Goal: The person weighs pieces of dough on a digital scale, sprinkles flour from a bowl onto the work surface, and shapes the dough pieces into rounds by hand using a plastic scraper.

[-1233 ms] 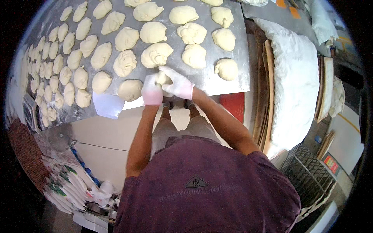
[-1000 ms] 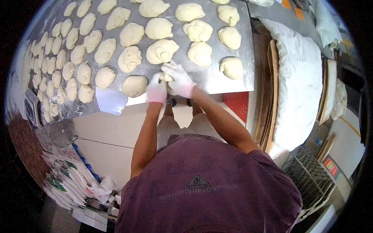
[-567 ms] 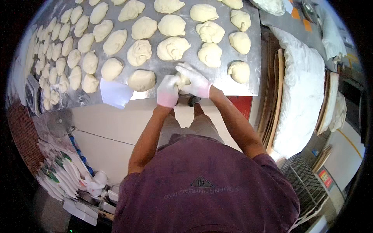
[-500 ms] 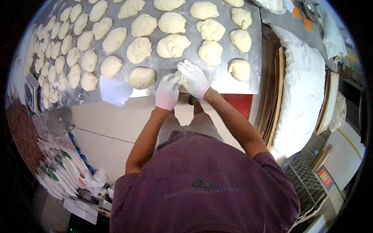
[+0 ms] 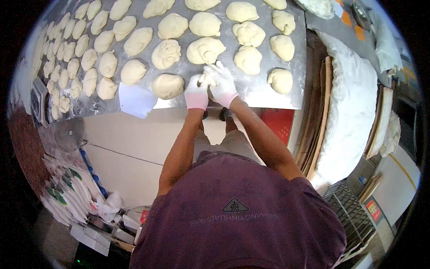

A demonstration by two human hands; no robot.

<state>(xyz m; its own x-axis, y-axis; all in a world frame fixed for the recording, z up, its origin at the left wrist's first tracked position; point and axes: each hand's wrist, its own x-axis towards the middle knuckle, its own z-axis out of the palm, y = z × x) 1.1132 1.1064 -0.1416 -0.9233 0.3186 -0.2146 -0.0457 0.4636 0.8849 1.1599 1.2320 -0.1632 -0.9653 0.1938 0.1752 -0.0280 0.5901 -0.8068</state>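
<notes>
A small piece of dough (image 5: 207, 80) is pinched between my two hands at the front of the metal table. White gloves with pink cuffs cover both hands. My left hand (image 5: 196, 95) has its fingers curled against the left side of the piece. My right hand (image 5: 221, 84) grips it from the other side, its fingertips reaching close to a large dough lump (image 5: 206, 50) just beyond. To the left of my hands rests a rounded dough lump (image 5: 168, 86). The gloves hide part of the held dough.
Many pale dough lumps lie in rows across the metal table (image 5: 251, 95). A white sheet (image 5: 135, 101) hangs over its front edge. A scale-like device (image 5: 39, 102) sits at the left. Boards and a white cushion-like bundle (image 5: 349, 105) stand on the right, above a wire rack (image 5: 351, 215).
Both hands stay together at the table's front edge, with the fingers shifted around the dough piece. My left glove sits more upright. The view has moved slightly, so the table appears shifted right.
</notes>
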